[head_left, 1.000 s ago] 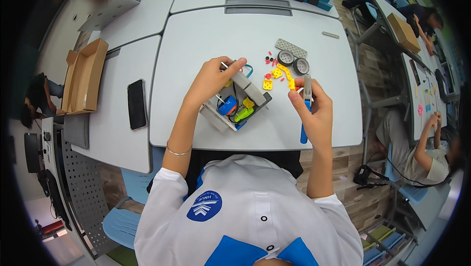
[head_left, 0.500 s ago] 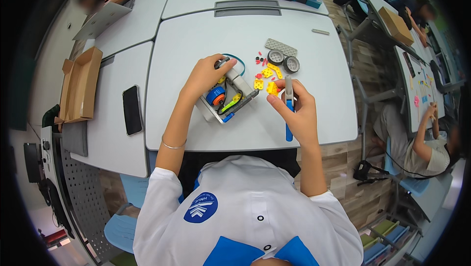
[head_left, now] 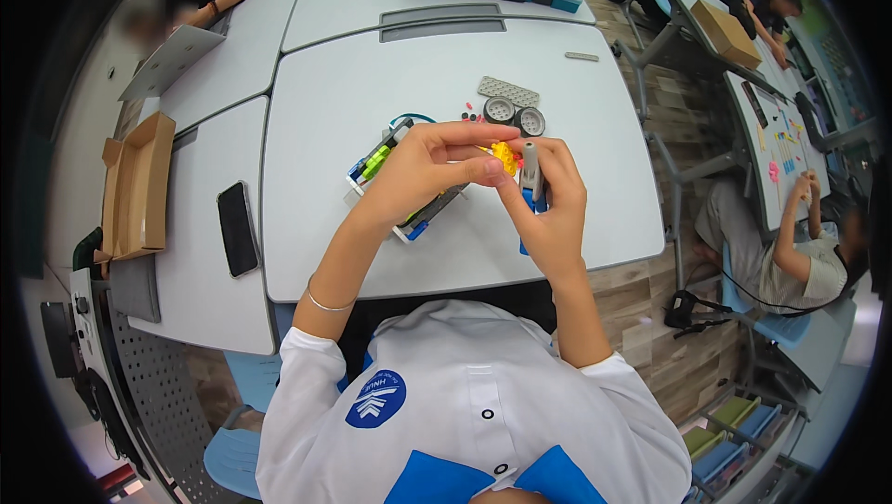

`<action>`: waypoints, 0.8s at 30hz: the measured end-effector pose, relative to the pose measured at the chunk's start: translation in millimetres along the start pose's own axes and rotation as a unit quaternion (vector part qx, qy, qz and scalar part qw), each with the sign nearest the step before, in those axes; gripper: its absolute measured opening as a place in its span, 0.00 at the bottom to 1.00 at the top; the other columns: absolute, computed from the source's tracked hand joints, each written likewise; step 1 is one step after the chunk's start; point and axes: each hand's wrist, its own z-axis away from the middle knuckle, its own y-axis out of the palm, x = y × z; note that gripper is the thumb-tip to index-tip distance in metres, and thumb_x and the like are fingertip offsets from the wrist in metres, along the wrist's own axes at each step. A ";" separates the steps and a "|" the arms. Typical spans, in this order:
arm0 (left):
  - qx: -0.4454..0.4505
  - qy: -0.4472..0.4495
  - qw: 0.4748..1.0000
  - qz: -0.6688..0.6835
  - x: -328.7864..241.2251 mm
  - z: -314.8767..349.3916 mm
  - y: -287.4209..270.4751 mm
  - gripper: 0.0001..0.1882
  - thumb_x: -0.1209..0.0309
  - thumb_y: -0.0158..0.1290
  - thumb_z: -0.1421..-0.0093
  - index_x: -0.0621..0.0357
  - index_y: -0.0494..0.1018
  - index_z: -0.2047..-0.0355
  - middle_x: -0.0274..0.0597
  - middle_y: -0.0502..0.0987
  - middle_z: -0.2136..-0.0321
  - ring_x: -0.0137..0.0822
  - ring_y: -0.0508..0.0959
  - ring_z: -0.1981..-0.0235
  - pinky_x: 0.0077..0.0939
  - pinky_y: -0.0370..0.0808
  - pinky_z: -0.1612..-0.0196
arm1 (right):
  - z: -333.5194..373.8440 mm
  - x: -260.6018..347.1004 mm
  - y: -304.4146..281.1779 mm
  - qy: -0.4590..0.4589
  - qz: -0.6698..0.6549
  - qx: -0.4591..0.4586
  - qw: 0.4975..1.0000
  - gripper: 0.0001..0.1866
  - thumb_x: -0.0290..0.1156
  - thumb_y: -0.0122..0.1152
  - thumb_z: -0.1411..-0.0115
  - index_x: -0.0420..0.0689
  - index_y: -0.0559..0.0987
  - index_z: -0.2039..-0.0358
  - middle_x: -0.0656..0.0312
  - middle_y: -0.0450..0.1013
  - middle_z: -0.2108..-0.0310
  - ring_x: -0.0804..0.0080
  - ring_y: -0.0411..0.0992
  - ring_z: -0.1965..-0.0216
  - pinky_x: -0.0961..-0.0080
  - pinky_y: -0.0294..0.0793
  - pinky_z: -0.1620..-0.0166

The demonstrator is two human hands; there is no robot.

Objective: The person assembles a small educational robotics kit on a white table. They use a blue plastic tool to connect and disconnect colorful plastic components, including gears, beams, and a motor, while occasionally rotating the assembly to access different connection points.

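Two hands meet: left hand [head_left: 420, 165] half-curled at yellow plastic piece [head_left: 505, 157], hold unclear; right hand [head_left: 559, 190] curled round grey-blue tool [head_left: 531, 171]. Probably piece-working step; next likely needs steady grip.

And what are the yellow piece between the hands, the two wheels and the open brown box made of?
Yellow piece: probably moulded plastic, from its bright, even colour; finish unclear. Two wheels: evenly grey hubs look like matt plastic; the dark, dull rims may be rubber. Open brown box: almost certainly matt cardboard, given its plain brown sides and folded flap.
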 end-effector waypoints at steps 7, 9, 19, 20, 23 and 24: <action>-0.034 0.016 0.999 0.017 24.1 -20.5 -20.6 0.20 0.77 0.60 0.41 0.67 0.76 0.48 0.49 0.80 0.53 0.35 0.80 0.53 0.31 0.80 0.50 | 1.3 -3.3 7.5 0.019 0.037 0.048 0.998 0.28 0.25 0.63 0.40 0.38 0.71 0.38 0.62 0.68 0.64 0.75 0.68 0.65 0.79 0.68 0.63; -0.072 0.076 0.994 -0.025 30.4 -22.3 -22.4 0.21 0.77 0.61 0.42 0.67 0.76 0.48 0.49 0.80 0.53 0.35 0.79 0.52 0.31 0.80 0.50 | 3.6 -7.5 3.4 0.186 -0.130 0.059 0.972 0.28 0.26 0.60 0.39 0.37 0.69 0.38 0.63 0.68 0.64 0.75 0.68 0.65 0.79 0.68 0.63; -0.143 0.118 0.981 -0.061 24.9 -11.2 -43.3 0.20 0.80 0.62 0.44 0.68 0.76 0.50 0.49 0.80 0.52 0.35 0.78 0.50 0.29 0.77 0.47 | 2.6 -28.0 -10.9 0.373 -0.480 0.105 0.787 0.25 0.33 0.50 0.35 0.38 0.66 0.39 0.64 0.64 0.73 0.73 0.69 0.67 0.74 0.70 0.62; -0.144 0.110 0.982 -0.055 25.9 -10.8 -44.8 0.19 0.80 0.62 0.44 0.68 0.77 0.50 0.48 0.80 0.53 0.34 0.78 0.50 0.28 0.77 0.47 | 4.2 -29.1 -9.9 0.377 -0.465 0.107 0.794 0.25 0.32 0.50 0.35 0.38 0.65 0.39 0.65 0.64 0.73 0.74 0.69 0.67 0.75 0.70 0.62; -0.136 0.102 0.984 -0.045 29.5 -12.2 -47.1 0.18 0.80 0.62 0.44 0.68 0.78 0.52 0.47 0.80 0.54 0.34 0.78 0.50 0.27 0.78 0.48 | 7.2 -24.1 -4.8 0.345 -0.361 0.147 0.854 0.27 0.29 0.51 0.37 0.38 0.64 0.38 0.64 0.66 0.71 0.74 0.68 0.67 0.76 0.70 0.61; -0.133 0.101 0.985 -0.042 30.6 -12.4 -47.2 0.18 0.80 0.63 0.45 0.68 0.78 0.53 0.47 0.80 0.55 0.33 0.78 0.50 0.27 0.78 0.48 | 7.5 -21.2 -2.8 0.325 -0.316 0.165 0.876 0.28 0.28 0.52 0.38 0.38 0.64 0.37 0.64 0.67 0.70 0.74 0.68 0.68 0.76 0.70 0.61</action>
